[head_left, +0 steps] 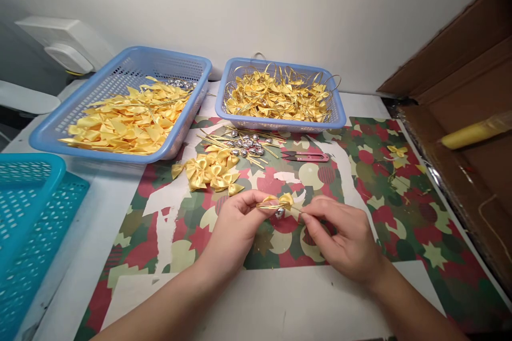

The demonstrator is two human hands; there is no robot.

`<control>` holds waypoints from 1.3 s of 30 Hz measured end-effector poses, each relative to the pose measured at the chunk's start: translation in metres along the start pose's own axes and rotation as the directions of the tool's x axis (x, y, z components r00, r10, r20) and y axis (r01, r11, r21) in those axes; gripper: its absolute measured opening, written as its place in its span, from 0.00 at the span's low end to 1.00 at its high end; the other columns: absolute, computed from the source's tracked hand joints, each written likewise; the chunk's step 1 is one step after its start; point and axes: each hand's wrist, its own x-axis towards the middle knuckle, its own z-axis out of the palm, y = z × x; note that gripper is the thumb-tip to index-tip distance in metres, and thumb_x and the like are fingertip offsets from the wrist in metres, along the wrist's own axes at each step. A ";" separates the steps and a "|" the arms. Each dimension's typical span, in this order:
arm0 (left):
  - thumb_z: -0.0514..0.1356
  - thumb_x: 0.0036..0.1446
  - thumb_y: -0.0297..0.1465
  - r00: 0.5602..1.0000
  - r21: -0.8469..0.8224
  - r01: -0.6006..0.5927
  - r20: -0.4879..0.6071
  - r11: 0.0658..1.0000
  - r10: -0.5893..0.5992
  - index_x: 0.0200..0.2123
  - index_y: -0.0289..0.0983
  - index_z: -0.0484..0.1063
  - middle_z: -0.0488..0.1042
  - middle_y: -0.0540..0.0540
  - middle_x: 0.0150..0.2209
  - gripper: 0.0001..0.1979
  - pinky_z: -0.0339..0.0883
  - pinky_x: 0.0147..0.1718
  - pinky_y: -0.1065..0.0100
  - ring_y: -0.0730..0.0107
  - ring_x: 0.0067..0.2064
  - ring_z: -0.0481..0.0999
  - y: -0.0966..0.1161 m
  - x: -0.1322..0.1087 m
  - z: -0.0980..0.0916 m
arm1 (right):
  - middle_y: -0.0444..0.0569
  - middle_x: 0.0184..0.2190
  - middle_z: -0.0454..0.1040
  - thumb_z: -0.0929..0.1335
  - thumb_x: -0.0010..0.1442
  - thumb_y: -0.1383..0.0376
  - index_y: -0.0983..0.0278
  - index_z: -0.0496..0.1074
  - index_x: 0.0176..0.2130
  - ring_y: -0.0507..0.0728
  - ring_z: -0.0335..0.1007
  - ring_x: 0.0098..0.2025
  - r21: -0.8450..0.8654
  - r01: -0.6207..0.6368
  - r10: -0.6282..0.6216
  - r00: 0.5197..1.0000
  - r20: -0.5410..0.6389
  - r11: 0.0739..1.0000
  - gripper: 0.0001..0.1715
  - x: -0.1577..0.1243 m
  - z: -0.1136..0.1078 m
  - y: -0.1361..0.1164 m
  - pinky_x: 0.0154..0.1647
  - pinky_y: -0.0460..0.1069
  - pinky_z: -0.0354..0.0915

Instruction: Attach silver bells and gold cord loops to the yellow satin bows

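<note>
Between my two hands is a yellow ribbon bow (286, 200) with gold cord around it and a silver bell (279, 213) hanging just beneath. My left hand (246, 218) pinches the bow and the looped cord from the left. On the other side, the thumb and forefinger of my right hand (340, 229) are closed on the end of the gold cord (296, 209). Beyond my left hand lies a small pile of yellow bows (212, 170). Silver bells (248, 144) and short lengths of gold cord are scattered behind that pile.
Pink-handled thread snips (306, 156) lie behind my hands. A blue basket (138, 157) of yellow bows stands back left; another blue basket (280, 124) holds corded bows. Teal baskets (36, 159) are at the left edge. Cardboard (460, 90) stands on the right. Patterned paper (192, 234) covers the table.
</note>
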 end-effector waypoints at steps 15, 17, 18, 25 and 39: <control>0.70 0.45 0.33 0.999 0.003 0.031 -0.021 1.000 -0.031 0.25 0.35 0.75 0.77 0.50 0.26 0.08 0.64 0.30 0.75 0.74 0.30 0.72 -0.002 -0.001 0.002 | 0.42 0.20 0.68 0.63 0.61 0.76 0.64 0.69 0.32 0.50 0.62 0.22 -0.004 -0.001 0.001 1.000 0.003 1.000 0.10 0.000 0.000 -0.001 0.25 0.46 0.59; 0.70 0.45 0.33 0.999 0.007 0.039 -0.023 0.999 -0.039 0.26 0.35 0.75 0.78 0.49 0.27 0.08 0.65 0.31 0.74 0.74 0.31 0.72 -0.002 -0.001 0.001 | 0.42 0.20 0.68 0.63 0.61 0.76 0.64 0.69 0.32 0.49 0.62 0.22 0.001 0.001 -0.001 1.000 0.000 1.000 0.10 0.000 0.001 -0.001 0.25 0.46 0.60; 0.69 0.46 0.34 0.999 0.008 0.041 -0.021 0.999 -0.041 0.26 0.35 0.75 0.78 0.49 0.28 0.09 0.65 0.31 0.74 0.73 0.31 0.72 -0.003 -0.001 0.001 | 0.42 0.20 0.67 0.63 0.61 0.77 0.64 0.69 0.32 0.49 0.62 0.22 0.005 0.000 0.000 1.000 -0.002 1.000 0.10 0.000 0.002 -0.001 0.25 0.46 0.60; 0.68 0.47 0.33 0.999 0.008 0.032 0.004 0.999 -0.032 0.25 0.36 0.75 0.76 0.51 0.26 0.07 0.62 0.29 0.76 0.76 0.29 0.70 -0.003 0.001 0.000 | 0.41 0.19 0.67 0.63 0.61 0.77 0.64 0.69 0.32 0.49 0.61 0.22 0.047 -0.011 0.011 1.000 0.000 0.999 0.11 0.001 0.003 0.000 0.25 0.45 0.60; 0.69 0.48 0.36 0.993 -0.029 0.119 0.023 0.992 -0.118 0.25 0.35 0.73 0.71 0.53 0.22 0.12 0.59 0.24 0.77 0.79 0.24 0.67 0.001 -0.001 0.002 | 0.43 0.21 0.69 0.62 0.61 0.75 0.63 0.69 0.31 0.50 0.63 0.22 0.045 -0.048 0.049 0.999 -0.019 0.998 0.11 0.000 0.003 -0.001 0.24 0.46 0.61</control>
